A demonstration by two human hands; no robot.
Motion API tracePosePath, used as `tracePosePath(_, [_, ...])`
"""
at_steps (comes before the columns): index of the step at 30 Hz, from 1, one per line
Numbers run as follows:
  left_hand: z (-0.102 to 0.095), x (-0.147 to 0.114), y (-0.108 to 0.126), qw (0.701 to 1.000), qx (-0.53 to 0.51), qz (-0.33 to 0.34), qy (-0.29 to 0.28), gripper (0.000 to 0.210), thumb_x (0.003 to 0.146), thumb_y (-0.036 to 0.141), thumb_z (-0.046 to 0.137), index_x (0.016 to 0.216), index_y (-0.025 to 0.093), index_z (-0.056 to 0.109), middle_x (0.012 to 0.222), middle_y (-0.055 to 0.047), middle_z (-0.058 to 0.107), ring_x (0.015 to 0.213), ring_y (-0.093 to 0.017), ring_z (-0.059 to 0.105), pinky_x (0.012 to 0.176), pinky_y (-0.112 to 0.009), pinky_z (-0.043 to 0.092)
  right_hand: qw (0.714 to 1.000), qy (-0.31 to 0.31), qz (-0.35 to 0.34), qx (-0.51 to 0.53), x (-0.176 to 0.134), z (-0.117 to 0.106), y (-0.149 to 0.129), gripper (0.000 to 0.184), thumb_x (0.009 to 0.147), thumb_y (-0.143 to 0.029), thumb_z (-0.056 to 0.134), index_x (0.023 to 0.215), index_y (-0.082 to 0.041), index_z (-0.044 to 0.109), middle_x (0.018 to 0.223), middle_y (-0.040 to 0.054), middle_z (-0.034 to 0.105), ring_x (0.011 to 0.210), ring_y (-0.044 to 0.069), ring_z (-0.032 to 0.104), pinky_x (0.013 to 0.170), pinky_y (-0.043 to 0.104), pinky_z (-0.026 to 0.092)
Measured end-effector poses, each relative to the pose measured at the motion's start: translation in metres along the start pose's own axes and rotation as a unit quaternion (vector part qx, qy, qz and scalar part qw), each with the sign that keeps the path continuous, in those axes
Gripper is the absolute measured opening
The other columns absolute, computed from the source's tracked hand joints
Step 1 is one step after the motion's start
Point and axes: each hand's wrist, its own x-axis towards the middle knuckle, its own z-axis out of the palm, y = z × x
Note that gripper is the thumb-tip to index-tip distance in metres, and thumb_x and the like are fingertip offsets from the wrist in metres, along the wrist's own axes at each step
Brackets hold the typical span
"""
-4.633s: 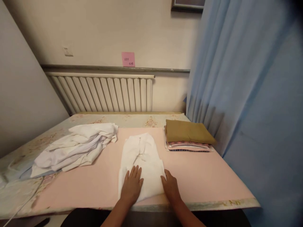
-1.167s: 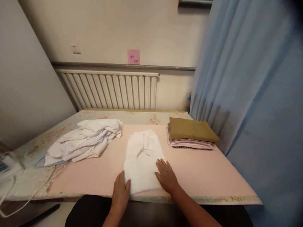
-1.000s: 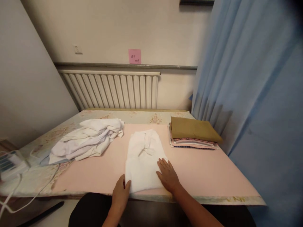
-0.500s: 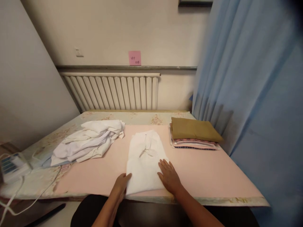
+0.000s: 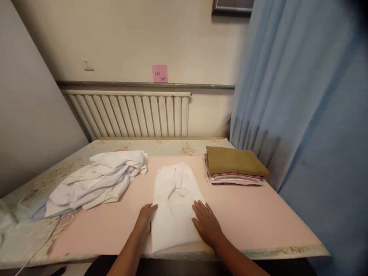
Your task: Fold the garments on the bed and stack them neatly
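Observation:
A white garment point(image 5: 175, 222), folded into a long rectangle with a small crumpled strip near its middle, lies on the pink cloth point(image 5: 238, 218) in front of me. At its left edge, my left hand point(image 5: 146, 215) pinches the cloth, thumb on top and the other fingers mostly hidden at the side. My right hand point(image 5: 206, 220) rests flat on the garment's right edge, fingers stretched out.
Left of the garment is a loose white heap of cloth point(image 5: 100, 178). A folded stack topped by an olive-brown cloth point(image 5: 234, 160) sits at the right, beside a blue curtain point(image 5: 287, 96). A radiator point(image 5: 129, 115) stands behind the table; a cable point(image 5: 43, 243) runs at the left.
The view has tilted up and turned slightly right. Against the garment, my left hand sits a little farther up its left edge; my right hand is nearly where it was.

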Motion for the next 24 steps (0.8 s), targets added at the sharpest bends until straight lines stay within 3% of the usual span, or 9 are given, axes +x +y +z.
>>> tracePosePath(8, [-0.002, 0.024, 0.003, 0.999, -0.020, 0.028, -0.018, 0.027, 0.068, 0.013, 0.066, 0.094, 0.013, 0.061, 0.069, -0.003, 0.070, 0.055, -0.016, 0.065, 0.054, -0.026, 0.050, 0.999, -0.035, -0.014, -0.030, 0.000, 0.003, 0.003, 0.050, 0.093, -0.025, 0.045, 0.143, -0.019, 0.043, 0.150, 0.0049, 0.041, 0.141, 0.025, 0.032, 0.116, 0.049, 0.028])
tracePosePath(17, [-0.012, 0.032, -0.003, 0.984, -0.106, 0.013, -0.140, 0.027, 0.075, 0.016, 0.062, 0.102, 0.013, 0.059, 0.078, -0.007, 0.072, 0.064, -0.018, 0.068, 0.059, -0.029, 0.054, 0.997, -0.044, -0.029, -0.057, -0.003, 0.008, 0.008, 0.052, 0.098, -0.028, 0.040, 0.149, -0.025, 0.032, 0.153, 0.0023, 0.035, 0.143, 0.023, 0.027, 0.116, 0.051, 0.029])
tracePosePath(24, [-0.007, 0.032, 0.000, 0.992, -0.065, 0.005, -0.108, 0.030, 0.076, 0.009, 0.057, 0.106, 0.014, 0.059, 0.081, -0.006, 0.073, 0.064, -0.017, 0.067, 0.058, -0.027, 0.052, 0.996, -0.051, -0.033, -0.066, 0.000, 0.005, 0.006, 0.054, 0.097, -0.027, 0.041, 0.150, -0.025, 0.029, 0.153, 0.0035, 0.035, 0.143, 0.024, 0.028, 0.116, 0.051, 0.031])
